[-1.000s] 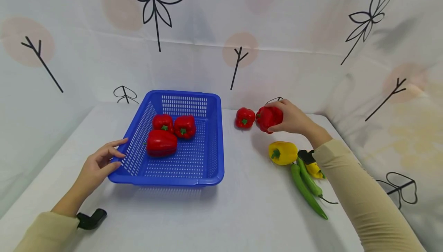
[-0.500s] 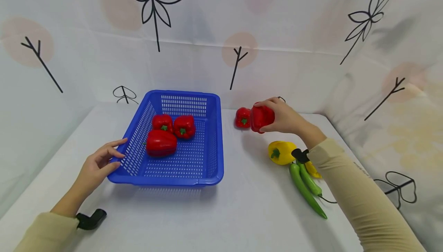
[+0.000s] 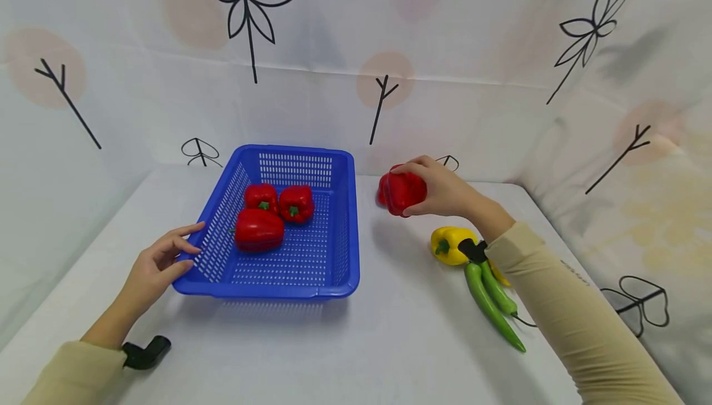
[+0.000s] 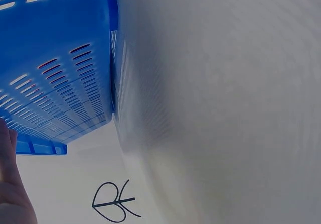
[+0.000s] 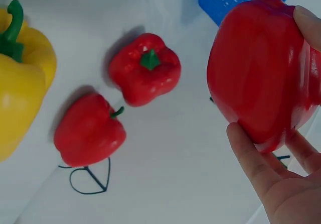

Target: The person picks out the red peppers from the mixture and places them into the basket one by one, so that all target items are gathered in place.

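Note:
My right hand [image 3: 436,188] grips a large red bell pepper [image 5: 258,73], thumb on one side and fingers on the other. In the head view it overlaps another red bell pepper [image 3: 382,190] by the back wall. The right wrist view has two red bell peppers lying near each other, one stem-up [image 5: 145,69] and one on its side [image 5: 90,131]. My left hand [image 3: 158,263] rests its fingertips and thumb on the left rim of a blue plastic basket [image 3: 356,232]. Three red bell peppers [image 3: 259,230] lie in the basket's left and middle part.
Under the right forearm lie a yellow bell pepper [image 3: 449,245], two long green chili peppers [image 3: 492,306] and another yellow pepper [image 3: 499,274], mostly hidden by the sleeve. A patterned white cloth [image 3: 311,108] hangs behind the white table [image 3: 406,343].
My right hand has carried the red bell pepper leftward along the back of the table, so that it now overlaps the pepper beside it. The left hand and basket stay put.

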Demonstrator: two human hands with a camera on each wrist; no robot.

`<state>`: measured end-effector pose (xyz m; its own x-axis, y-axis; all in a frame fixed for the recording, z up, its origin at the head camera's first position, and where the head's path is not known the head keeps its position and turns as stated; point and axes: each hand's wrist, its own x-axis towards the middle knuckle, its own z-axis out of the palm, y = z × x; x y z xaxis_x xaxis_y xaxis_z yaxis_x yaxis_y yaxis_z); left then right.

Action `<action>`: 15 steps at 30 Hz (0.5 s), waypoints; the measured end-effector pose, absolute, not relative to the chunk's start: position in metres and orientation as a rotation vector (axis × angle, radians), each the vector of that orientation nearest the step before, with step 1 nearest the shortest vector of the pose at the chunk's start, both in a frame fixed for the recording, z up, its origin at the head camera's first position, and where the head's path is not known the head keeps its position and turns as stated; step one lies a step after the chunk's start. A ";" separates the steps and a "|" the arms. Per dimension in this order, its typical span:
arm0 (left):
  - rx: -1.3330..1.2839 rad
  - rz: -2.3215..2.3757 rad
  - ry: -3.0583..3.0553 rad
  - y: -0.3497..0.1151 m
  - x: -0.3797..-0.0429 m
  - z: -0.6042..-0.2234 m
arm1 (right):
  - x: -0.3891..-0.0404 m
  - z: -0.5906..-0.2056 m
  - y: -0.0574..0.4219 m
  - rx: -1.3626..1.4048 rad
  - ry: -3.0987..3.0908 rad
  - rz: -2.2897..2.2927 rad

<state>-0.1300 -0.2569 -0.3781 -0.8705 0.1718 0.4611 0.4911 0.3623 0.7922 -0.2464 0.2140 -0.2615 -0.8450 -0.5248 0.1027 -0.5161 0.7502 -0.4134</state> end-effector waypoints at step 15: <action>-0.578 -1.502 -2.334 -0.258 -0.129 -0.379 | -0.239 -0.261 0.188 -0.990 2.872 -0.642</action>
